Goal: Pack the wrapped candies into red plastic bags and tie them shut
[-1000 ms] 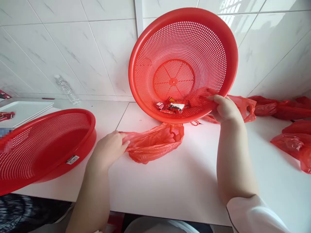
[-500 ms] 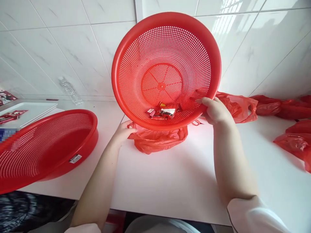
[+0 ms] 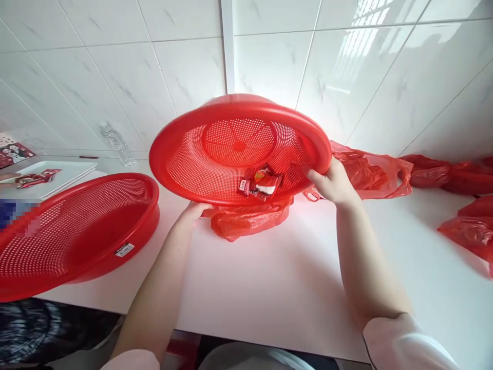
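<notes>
My right hand (image 3: pixel 334 182) grips the right rim of a round red perforated basket (image 3: pixel 215 154), which hangs tilted above the white table (image 3: pixel 269 288). A few small wrapped packets (image 3: pixel 260 182) lie against the basket's lower near edge. Under the basket lies a crumpled red plastic bag (image 3: pixel 246 221). My left hand (image 3: pixel 191 211) is closed on the left end of that bag, just below the basket's rim.
A second, larger red basket (image 3: pixel 73 231) sits at the left, overhanging the table's edge. Behind it are a white tray (image 3: pixel 57 172) and a lying plastic bottle (image 3: pixel 115 141). More red bags (image 3: pixel 370 172) lie along the tiled wall at the right.
The basket has swung down from nearly upright to a flatter tilt and shifted left. The packets slid toward its near rim. My left hand moved under the rim with the bag.
</notes>
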The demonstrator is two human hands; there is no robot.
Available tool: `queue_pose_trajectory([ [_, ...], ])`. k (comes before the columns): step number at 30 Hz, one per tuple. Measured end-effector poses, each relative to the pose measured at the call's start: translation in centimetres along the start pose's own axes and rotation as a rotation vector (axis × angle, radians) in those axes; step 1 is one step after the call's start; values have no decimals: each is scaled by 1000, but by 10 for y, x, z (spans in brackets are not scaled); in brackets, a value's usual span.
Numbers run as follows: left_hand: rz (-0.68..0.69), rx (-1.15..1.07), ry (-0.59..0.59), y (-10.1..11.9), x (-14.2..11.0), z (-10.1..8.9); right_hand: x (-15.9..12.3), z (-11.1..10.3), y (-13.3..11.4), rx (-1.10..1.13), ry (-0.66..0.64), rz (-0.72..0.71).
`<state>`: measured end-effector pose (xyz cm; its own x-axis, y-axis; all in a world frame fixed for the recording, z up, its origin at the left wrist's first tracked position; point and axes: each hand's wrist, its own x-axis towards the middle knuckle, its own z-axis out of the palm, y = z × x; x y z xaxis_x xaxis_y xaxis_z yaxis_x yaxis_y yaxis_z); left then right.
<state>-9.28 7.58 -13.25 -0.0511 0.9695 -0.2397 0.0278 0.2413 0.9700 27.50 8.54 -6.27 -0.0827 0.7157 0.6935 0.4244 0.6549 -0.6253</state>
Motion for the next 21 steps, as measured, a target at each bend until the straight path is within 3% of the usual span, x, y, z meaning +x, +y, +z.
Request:
queue_pose_trajectory([
  [5,12,-4,4,2,-1,-1,-1,-2,-3,-56,19,-107],
  [9,10,26,-64,8,-7,-1,3,0,-7,-11,135,7],
  [12,12,114,-177,7,-10,5,5,11,-13,224,167,283],
  [16,27,301,-406,-4,-12,24,3,42,-26,717,-8,745],
  [21,27,458,-562,-14,-19,45,-2,95,-37,1184,-177,1107],
])
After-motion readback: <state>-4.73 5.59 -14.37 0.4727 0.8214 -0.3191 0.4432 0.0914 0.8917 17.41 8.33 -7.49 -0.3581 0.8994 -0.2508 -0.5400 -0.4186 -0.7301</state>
